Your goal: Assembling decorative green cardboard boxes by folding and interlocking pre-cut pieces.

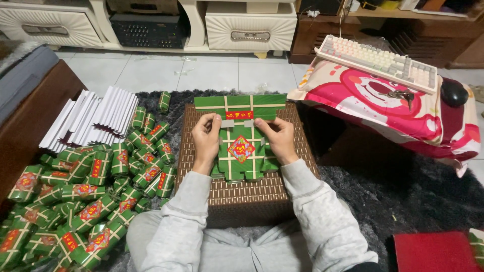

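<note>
A flat green paper box blank (241,136) with cream lines and a red-and-gold emblem lies on a brown woven stool (242,194). Its top flap stands folded up at the far side. My left hand (206,137) pinches the blank's left edge near a grey tab. My right hand (276,137) pinches the right edge near the other tab. Both hands rest on the blank, thumbs toward its middle.
A heap of folded green boxes (85,201) covers the dark shaggy rug at left. White folded card stacks (91,117) lie behind it. A pink cartoon cushion (388,108) with a keyboard (378,61) and black mouse (454,93) sits right. A red sheet (433,251) lies bottom right.
</note>
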